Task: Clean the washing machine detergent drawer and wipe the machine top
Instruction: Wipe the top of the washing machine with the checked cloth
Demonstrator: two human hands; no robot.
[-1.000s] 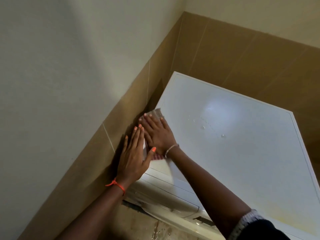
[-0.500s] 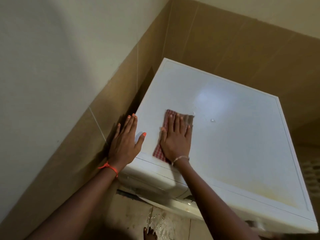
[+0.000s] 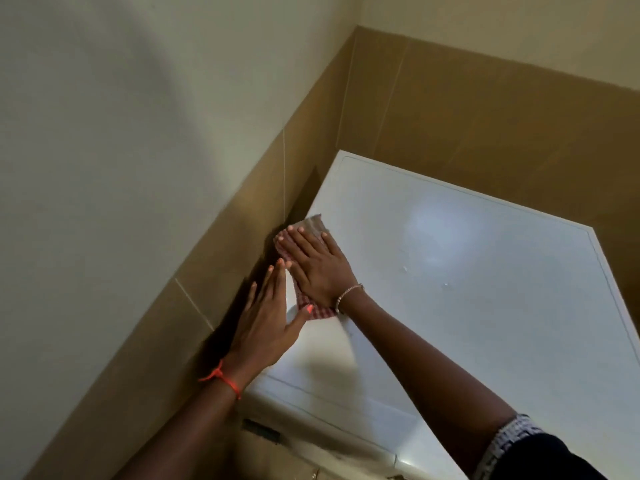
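The white washing machine top fills the right half of the view. A red checked cloth lies flat at the top's left edge, partly folded over. My right hand presses on it with straight fingers, covering most of it. My left hand rests flat with straight fingers along the machine's left edge beside the wall, its thumb touching the cloth's near corner. A few water drops sit on the top right of my hands. The drawer's dark slot shows on the front below my left wrist.
A brown tiled wall runs close along the machine's left side, and another stands behind it. The gap at the left is narrow and dark. The machine's right edge drops off near the frame's side.
My right hand has slid the cloth from the middle of the near part of the top back to the left edge. My left hand stayed at the left edge.
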